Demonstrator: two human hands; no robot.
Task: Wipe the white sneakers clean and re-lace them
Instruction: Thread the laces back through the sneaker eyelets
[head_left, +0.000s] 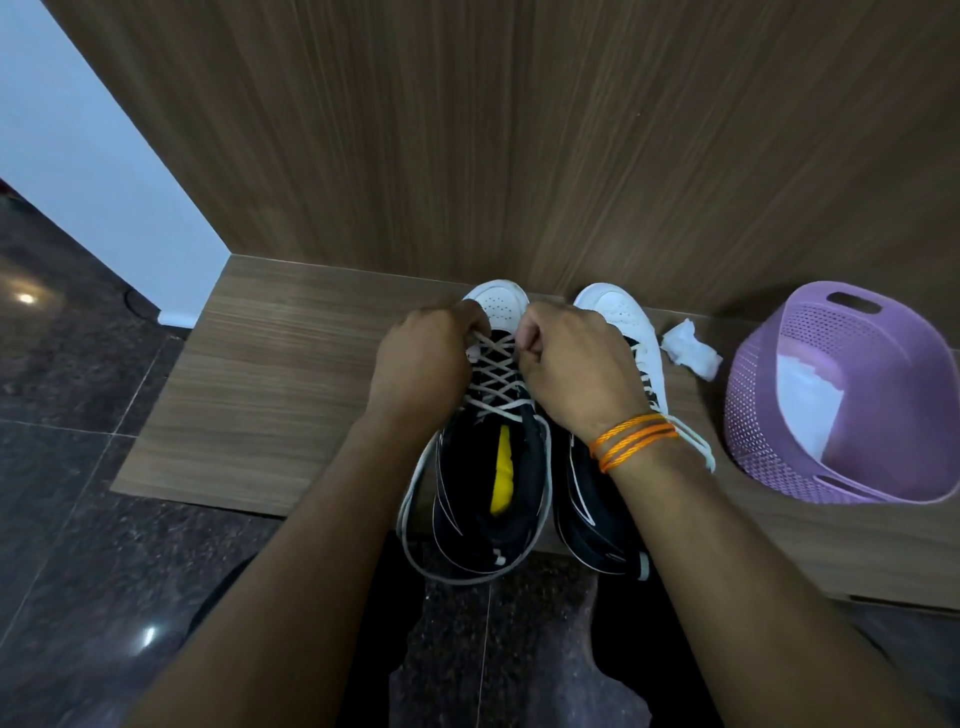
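Nearest the person, the dark stone floor (78, 519) runs up to a low wooden ledge (291, 374), and the heels of two sneakers overhang its near edge. The left sneaker (488, 519) shows a black padded collar and a yellow insole (503, 467). A slack length of its lace (496, 379) loops round the heel. The shoe is likely light, with a soft upper that gives under pressure and a stiffer sole, so it is best steadied by the sides of the eyelet rows rather than the collar. The flat white lace looks limp and a little slick, and wants a firm pinch close to an eyelet. Further off, both hands sit over this shoe's crossed lacing, the left hand (426, 364) on its left side and the right hand (571, 374) on its right. Each has its fingers curled and seems to pinch the lace at the far crossings, just short of the white toe. An orange thread bracelet (631, 439) circles the right wrist. The right sneaker (618, 317) lies just beside, partly under that hand. To its right are a crumpled tissue (691, 348) and a purple basket (748, 395). A wooden wall panel (519, 130) stands behind the toes.
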